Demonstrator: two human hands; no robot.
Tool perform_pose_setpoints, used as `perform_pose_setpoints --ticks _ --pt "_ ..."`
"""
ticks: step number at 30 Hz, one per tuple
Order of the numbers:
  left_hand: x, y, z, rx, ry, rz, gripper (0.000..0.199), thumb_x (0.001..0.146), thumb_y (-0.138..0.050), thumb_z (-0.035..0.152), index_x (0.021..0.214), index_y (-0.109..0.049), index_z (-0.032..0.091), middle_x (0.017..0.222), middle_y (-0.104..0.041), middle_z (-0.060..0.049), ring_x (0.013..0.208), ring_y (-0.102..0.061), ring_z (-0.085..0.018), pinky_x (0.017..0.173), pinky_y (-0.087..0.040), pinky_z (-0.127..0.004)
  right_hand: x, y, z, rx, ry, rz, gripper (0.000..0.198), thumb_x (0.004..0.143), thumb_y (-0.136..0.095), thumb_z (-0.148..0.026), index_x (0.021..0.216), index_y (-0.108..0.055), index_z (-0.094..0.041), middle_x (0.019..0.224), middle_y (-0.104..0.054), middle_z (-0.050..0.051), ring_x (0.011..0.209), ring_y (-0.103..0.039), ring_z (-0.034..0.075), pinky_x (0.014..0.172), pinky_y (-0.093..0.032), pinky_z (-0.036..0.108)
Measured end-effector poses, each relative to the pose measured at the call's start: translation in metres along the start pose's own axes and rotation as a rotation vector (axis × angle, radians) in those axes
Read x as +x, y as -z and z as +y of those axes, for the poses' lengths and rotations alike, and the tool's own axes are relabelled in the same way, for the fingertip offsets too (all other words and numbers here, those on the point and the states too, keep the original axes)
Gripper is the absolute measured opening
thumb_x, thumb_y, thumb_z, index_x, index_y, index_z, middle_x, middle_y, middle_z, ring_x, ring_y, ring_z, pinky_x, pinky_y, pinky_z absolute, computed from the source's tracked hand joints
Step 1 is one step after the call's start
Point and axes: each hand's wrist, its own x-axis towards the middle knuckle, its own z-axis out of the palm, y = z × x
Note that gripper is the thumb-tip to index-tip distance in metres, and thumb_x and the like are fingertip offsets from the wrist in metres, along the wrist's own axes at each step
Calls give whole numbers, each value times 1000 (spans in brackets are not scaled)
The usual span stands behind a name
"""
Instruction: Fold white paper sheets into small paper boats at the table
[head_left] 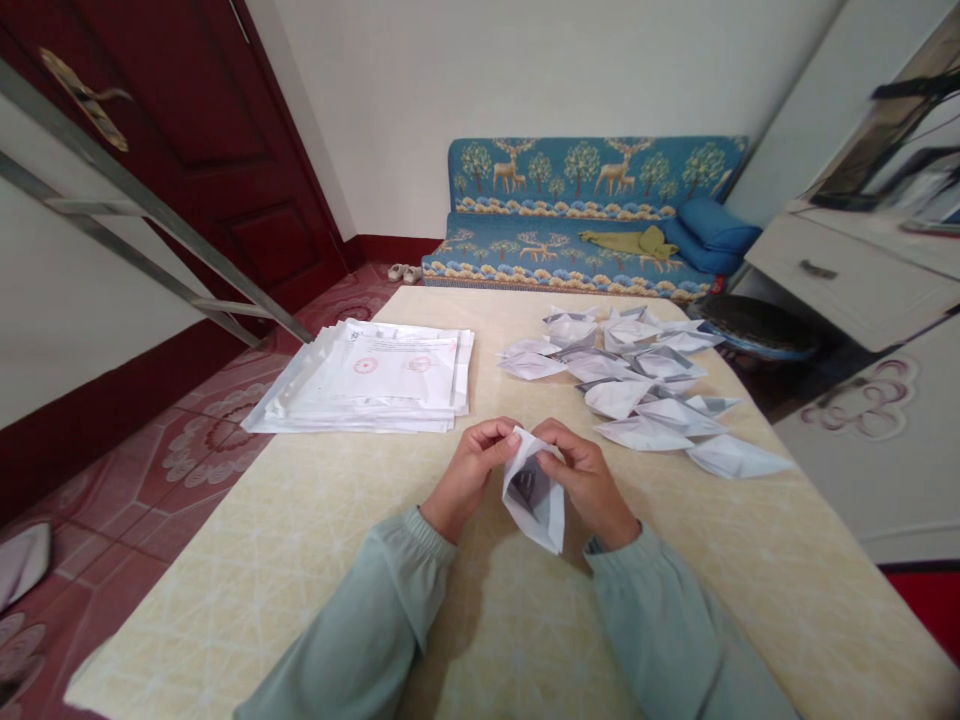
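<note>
A folded paper boat point(541, 505), white with a grey printed inside, is held up over the table between both hands. My left hand point(480, 465) pinches its upper left edge between thumb and fingers. On the other side, my right hand point(589, 475) grips the upper right edge, thumb toward the inside fold. The boat's lower point hangs down and its middle gapes a little. Several similar folded paper boats point(645, 425) lie grouped at the right. To the left sits a stack of printed paper sheets point(397, 375), the top one bearing red stamps.
A pale yellow patterned cloth covers the table point(247, 590). Behind it stands a blue sofa point(517, 235) with a green cloth point(637, 242). A round black stool point(757, 325) and a white cabinet point(870, 280) are at the right. A metal ladder point(142, 205) leans at left.
</note>
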Motion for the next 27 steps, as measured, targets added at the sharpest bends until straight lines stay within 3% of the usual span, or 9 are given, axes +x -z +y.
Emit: perform_pose_setpoints --ticks 5,11,14,16,19,22,25,27 --pt "0 1 2 -37 114 -27 17 70 -72 26 67 -63 11 73 -56 0 63 -48 -8 60 -34 -21 0 -2 -2 6 23 -4 9 84 -58 -26 82 -65 -20 80 -57 1 79 -54 17 77 -40 31" --pt "2 5 0 -36 190 -69 14 69 -67 20 62 -62 10 61 -54 1 53 -44 -7 52 -30 -20 -2 -10 -3 -93 -23 138 3 75 -67 -17 74 -65 -19 69 -59 -2 69 -55 15 70 -41 27" --pt "3 8 -3 -15 220 -79 12 68 -66 20 61 -63 10 55 -51 2 49 -42 -6 50 -29 -20 -3 -11 -3 -112 -56 200 21 71 -71 -16 90 -67 -21 72 -60 -3 72 -57 15 72 -43 27" --pt "3 9 -5 3 240 -78 11 67 -67 21 66 -66 10 57 -54 1 50 -44 -7 51 -31 -20 -3 -12 -3 -117 -50 183 27 70 -72 -17 97 -68 -22 76 -63 -2 74 -58 15 74 -43 28" --pt "3 8 -5 20 249 -86 13 65 -70 22 72 -67 11 65 -59 -1 55 -49 -8 54 -35 -20 -1 -12 -4 -117 10 136 17 71 -72 -19 88 -70 -21 78 -64 0 74 -57 16 73 -44 28" --pt "2 5 -2 54 194 -35 13 68 -70 22 76 -66 13 70 -61 -1 59 -51 -9 57 -36 -20 1 -10 -3 -139 59 190 8 72 -71 -17 79 -68 -20 71 -60 -1 69 -55 15 68 -43 28" --pt "2 3 3 162 50 43 13 76 -64 26 80 -67 14 75 -62 -2 67 -54 -11 63 -39 -21 1 -6 0 -218 58 305 6 72 -70 -16 71 -65 -21 68 -57 -2 66 -53 15 66 -42 28" --pt "1 2 7 312 -54 27 16 79 -62 29 81 -68 14 79 -63 -4 73 -55 -13 68 -41 -23 0 -4 4 -289 75 382 8 71 -71 -17 68 -64 -20 73 -58 -1 70 -55 16 69 -43 30"
